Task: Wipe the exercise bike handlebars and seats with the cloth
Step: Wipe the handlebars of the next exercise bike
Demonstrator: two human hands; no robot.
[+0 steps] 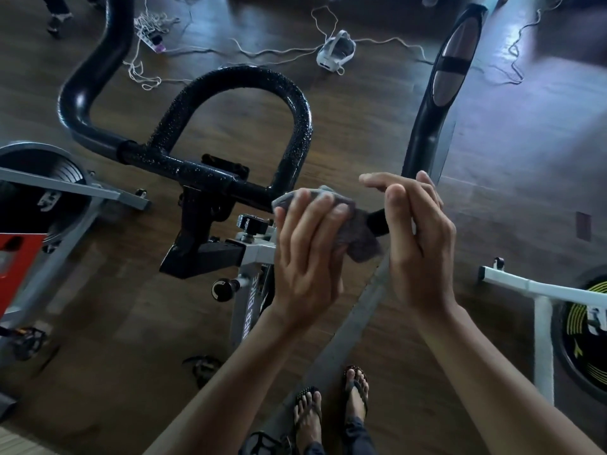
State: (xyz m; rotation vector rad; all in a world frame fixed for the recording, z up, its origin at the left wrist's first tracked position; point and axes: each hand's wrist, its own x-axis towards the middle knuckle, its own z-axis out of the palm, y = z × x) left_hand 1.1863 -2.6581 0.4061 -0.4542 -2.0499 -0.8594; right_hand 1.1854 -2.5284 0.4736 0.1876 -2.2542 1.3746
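The black exercise bike handlebar [295,103] fills the middle of the view, its centre loop beaded with wet droplets. Its right arm [456,60] rises toward the top right. My left hand [305,254] holds a grey cloth [359,234] wrapped over the bar just right of the loop, fingers curled across it. My right hand [417,244] hovers close beside the cloth with relaxed fingers and holds nothing. A short black stretch of bar [377,221] shows between the cloth and that hand. No seat is in view.
A grey bike with a red panel [19,257] stands at the left. A white bike with a yellow-striped flywheel [584,326] stands at the right. White cables, a power strip [151,37] and a white device [336,50] lie on the wooden floor beyond. My sandalled feet [328,408] are below.
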